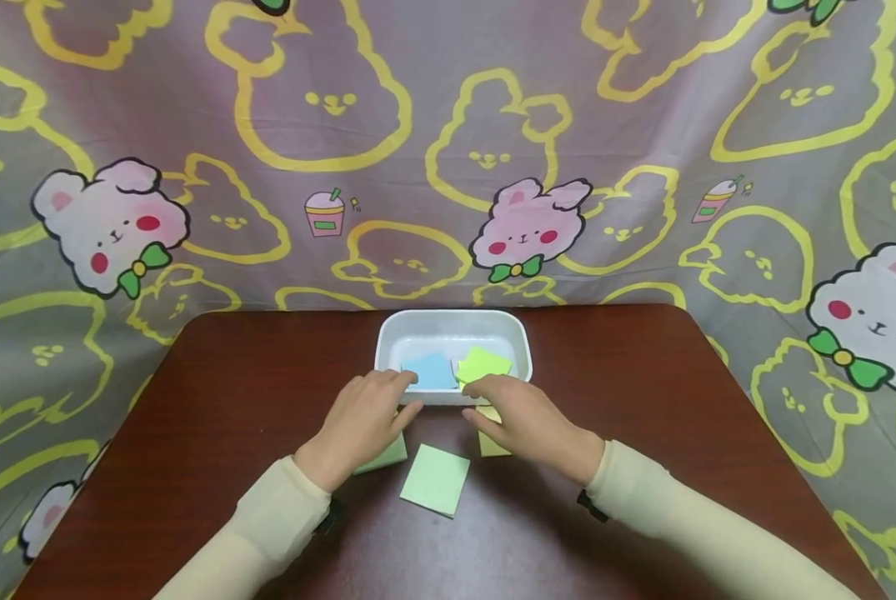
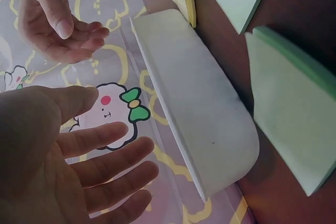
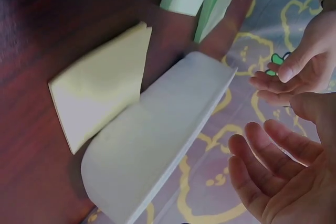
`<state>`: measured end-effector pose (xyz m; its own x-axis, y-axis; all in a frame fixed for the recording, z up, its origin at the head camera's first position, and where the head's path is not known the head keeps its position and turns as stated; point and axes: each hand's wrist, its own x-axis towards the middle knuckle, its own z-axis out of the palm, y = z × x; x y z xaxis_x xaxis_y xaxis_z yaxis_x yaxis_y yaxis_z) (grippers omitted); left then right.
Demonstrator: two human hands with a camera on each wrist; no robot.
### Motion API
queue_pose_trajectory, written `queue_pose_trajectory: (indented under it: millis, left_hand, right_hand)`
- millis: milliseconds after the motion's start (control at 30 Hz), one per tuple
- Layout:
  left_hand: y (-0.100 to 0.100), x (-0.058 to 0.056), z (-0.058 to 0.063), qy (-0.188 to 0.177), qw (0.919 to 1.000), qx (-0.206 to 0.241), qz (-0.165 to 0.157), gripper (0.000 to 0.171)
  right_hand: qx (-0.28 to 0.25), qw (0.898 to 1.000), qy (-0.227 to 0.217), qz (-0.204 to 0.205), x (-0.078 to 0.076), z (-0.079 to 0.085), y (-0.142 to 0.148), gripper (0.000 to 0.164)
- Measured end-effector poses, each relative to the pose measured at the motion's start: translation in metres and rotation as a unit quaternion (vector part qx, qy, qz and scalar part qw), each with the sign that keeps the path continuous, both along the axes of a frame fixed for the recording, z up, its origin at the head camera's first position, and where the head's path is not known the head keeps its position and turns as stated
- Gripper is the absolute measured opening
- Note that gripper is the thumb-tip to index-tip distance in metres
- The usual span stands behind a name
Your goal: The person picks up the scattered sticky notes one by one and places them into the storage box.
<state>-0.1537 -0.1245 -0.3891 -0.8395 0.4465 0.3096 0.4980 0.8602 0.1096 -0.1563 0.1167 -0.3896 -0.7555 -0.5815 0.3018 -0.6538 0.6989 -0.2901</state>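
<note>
Position: both hands are at the near side of the white tray [image 1: 442,398], which stands toward the far end of the bench [image 1: 267,375]. Your left hand [image 1: 362,417] is empty, its fingers spread and relaxed; your right hand [image 1: 532,418] is likewise empty, its fingers loosely bent. Inside the tray, the blue notes [image 1: 429,369] lie to the left and the lime notes [image 1: 485,363] to the right. Three pads lie on the bench in front of it: a green pad [image 1: 389,454] partly under your left hand, a pale green pad [image 1: 436,481] in the middle, and a yellow pad [image 1: 493,445] partly under your right hand. The step in hand appears to be loading the tray, judged at a point between two placements. If so, the next move calls for drawing back to a pad, pinching it by opposite edges and lifting it over the near wall (the yellow pad is closest to your right hand). Set it down flat, taking care not to push the lime notes askew.
</note>
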Motion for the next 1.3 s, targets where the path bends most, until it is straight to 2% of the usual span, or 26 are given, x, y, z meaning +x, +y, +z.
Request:
queue_pose_trajectory:
  millis: [367, 500, 667, 833, 1067, 1300]
  left_hand:
    - [-0.007, 0.012, -0.011, 0.002, 0.9999, 0.004, 0.012, 0.034]
    - [-0.01, 0.015, -0.015, -0.009, 0.9998, 0.004, 0.019, 0.033]
    - [-0.012, 0.017, -0.021, -0.026, 0.9994, 0.006, 0.024, 0.034]
    - [-0.014, 0.019, -0.028, -0.026, 0.9994, 0.007, 0.02, 0.033]
    - [-0.02, 0.019, -0.035, -0.027, 0.9994, -0.001, 0.022, 0.032]
    - [-0.025, 0.018, -0.044, -0.042, 0.9988, 0.011, 0.024, 0.031]
  right_hand:
    - [0.011, 1.0, 0.018, 0.013, 0.014, -0.01, -0.003, 0.026]
    - [0.016, 1.0, 0.018, 0.016, 0.018, -0.015, -0.003, 0.025]
    - [0.023, 0.999, 0.022, 0.021, 0.021, -0.025, -0.005, 0.025]
    - [0.024, 0.999, 0.01, 0.027, 0.023, -0.036, -0.006, 0.025]
    - [0.028, 0.999, -0.005, 0.029, 0.024, -0.042, -0.007, 0.023]
    - [0.023, 0.999, -0.006, 0.03, 0.025, -0.048, -0.01, 0.022]
